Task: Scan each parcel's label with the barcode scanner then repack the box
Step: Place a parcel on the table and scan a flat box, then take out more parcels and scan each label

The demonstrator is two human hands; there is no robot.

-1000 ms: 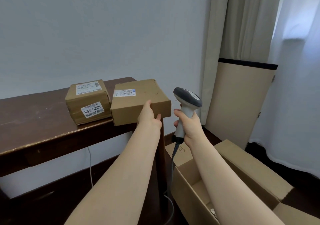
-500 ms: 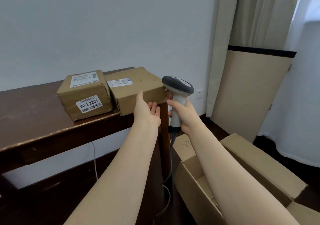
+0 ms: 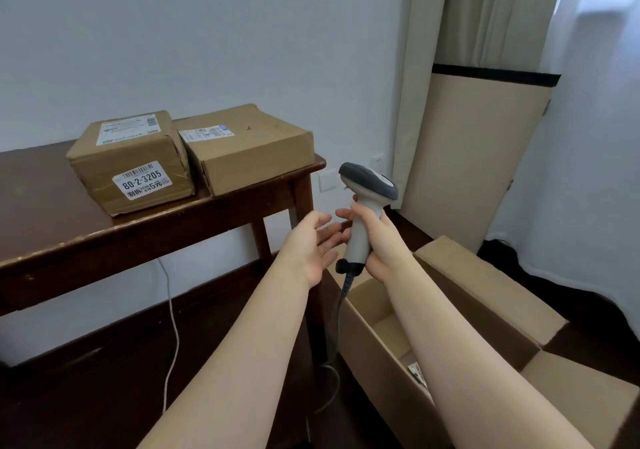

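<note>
Where the dark wooden table (image 3: 52, 185) fills the left half of the frame, two parcels sit on its right end, touching side by side. Open cardboard box (image 3: 485, 286) on the floor at lower right, flaps out; a small printed item in its bottom, too small to identify. A flat cardboard panel (image 3: 478, 158) with a black top edge leans upright at centre right, beside the curtain (image 3: 422, 68).

Right parcel (image 3: 256, 158): flatter, at the table corner, white label (image 3: 206, 134) on its top face. Left parcel (image 3: 138, 151): taller, one label on top (image 3: 126, 130), one on the front face (image 3: 142, 180) reading 80-2-3205. Neither hand touches either parcel.

Barcode scanner (image 3: 358, 237): centre frame, upright, below and right of the table corner, above the box's near-left corner. Grey head points toward upper left. Its cable (image 3: 341, 310) drops from the handle base to the floor.

Right hand (image 3: 384, 244): fingers wrapped round the scanner handle, firm grasp. Left hand (image 3: 311, 241): released, holding nothing, palm facing the scanner, fingers straight, fingertips just beside the handle; contact unclear.

A thin white cord (image 3: 173, 327) hangs under the table. Wall plate (image 3: 327, 180) sits behind the scanner head.
</note>
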